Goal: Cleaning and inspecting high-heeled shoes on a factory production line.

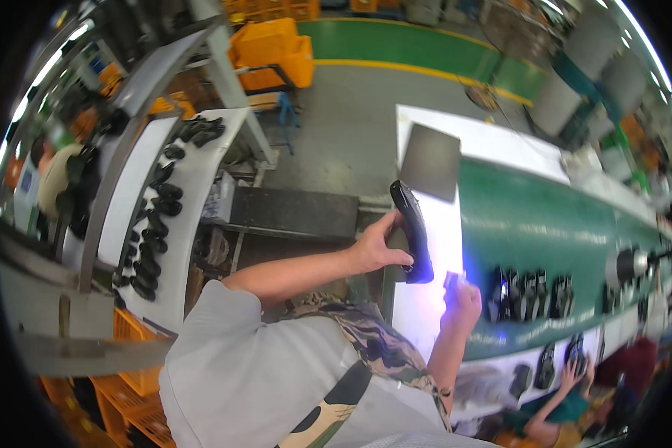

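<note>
A glossy black shoe (413, 231) is in my left hand (375, 248), its thumb and fingers closed round the near side. The shoe stands on end, long and narrow, over the edge of a white worktop (418, 317). To its right, my right hand (464, 305) is closed on a small pale thing (452, 281) with a bluish-violet glow about it. That glare washes out its shape, so its kind cannot be made out. The shoe and the small thing are apart.
A green conveyor belt (530, 231) to the right carries several black shoes (530, 293). Shoes also line a white shelf (194, 201) at left. A dark flat panel (431, 162) lies on the worktop's far end. A co-worker's hands (573, 373) hold a shoe at lower right.
</note>
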Motion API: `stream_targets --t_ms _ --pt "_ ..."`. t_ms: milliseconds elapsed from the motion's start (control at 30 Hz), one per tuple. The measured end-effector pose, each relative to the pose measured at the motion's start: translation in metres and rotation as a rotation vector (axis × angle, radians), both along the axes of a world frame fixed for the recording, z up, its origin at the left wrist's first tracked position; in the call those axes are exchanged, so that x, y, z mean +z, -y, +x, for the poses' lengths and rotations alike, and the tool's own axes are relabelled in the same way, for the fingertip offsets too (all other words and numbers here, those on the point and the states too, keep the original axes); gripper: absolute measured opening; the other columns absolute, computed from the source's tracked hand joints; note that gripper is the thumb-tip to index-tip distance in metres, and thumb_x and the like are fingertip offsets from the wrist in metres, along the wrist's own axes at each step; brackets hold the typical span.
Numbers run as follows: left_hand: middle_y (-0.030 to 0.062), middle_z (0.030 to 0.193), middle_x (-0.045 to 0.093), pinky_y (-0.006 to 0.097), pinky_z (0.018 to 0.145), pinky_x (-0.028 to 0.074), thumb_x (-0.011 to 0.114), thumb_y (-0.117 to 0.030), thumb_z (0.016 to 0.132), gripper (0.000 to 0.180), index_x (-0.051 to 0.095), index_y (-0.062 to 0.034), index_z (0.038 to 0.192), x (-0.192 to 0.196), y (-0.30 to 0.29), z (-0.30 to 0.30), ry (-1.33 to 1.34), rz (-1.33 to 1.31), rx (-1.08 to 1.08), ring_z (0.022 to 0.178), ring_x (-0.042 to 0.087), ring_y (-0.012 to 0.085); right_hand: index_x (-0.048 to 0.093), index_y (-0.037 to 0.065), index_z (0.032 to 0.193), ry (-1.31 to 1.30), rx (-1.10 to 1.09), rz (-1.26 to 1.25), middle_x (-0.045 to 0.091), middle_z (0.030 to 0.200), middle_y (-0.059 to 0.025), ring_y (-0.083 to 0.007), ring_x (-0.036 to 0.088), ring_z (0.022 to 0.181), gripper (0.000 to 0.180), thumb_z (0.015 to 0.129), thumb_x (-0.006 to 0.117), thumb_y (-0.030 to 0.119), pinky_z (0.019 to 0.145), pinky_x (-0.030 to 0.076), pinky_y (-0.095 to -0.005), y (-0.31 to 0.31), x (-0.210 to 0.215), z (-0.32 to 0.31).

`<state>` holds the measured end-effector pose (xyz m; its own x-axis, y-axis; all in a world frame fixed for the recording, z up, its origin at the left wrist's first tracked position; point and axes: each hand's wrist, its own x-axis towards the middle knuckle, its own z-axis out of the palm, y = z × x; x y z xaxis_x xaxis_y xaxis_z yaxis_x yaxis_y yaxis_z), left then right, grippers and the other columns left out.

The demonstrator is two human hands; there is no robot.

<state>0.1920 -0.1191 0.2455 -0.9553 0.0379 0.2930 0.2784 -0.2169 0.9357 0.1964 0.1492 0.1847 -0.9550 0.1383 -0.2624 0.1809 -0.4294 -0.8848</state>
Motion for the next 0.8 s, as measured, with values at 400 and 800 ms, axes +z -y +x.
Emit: stream_targets --t_ms 400,800 --pt "0.0105 0.112 0.062 0.035 0.092 0.051 0.081 -0.007 0.073 0.066 0.046 -0.0008 0.129 0.232 0.23 0.0 -0.239 -0.219 0.642 0.103 0.062 0.0224 0.052 0.004 0.091 0.182 0.215 -0.156 0.062 0.08 -0.0102 -0.0202 0.063 0.065 0.018 0.082 0.064 -0.006 0.054 0.052 -0.0304 0.044 -0.061 -0.021" --pt "0.0133 0.105 0.072 0.039 0.089 0.052 0.079 -0.055 0.069 0.059 0.073 -0.0099 0.106 0.36 0.572 0.038 0.549 -1.311 1.31 0.1 0.068 0.0251 0.055 0.001 0.093 0.163 0.177 -0.08 0.063 0.087 -0.0124 -0.0229 0.065 0.072 0.018 0.08 0.065 -0.003 0.062 0.054 -0.0335 0.028 -0.082 -0.025"
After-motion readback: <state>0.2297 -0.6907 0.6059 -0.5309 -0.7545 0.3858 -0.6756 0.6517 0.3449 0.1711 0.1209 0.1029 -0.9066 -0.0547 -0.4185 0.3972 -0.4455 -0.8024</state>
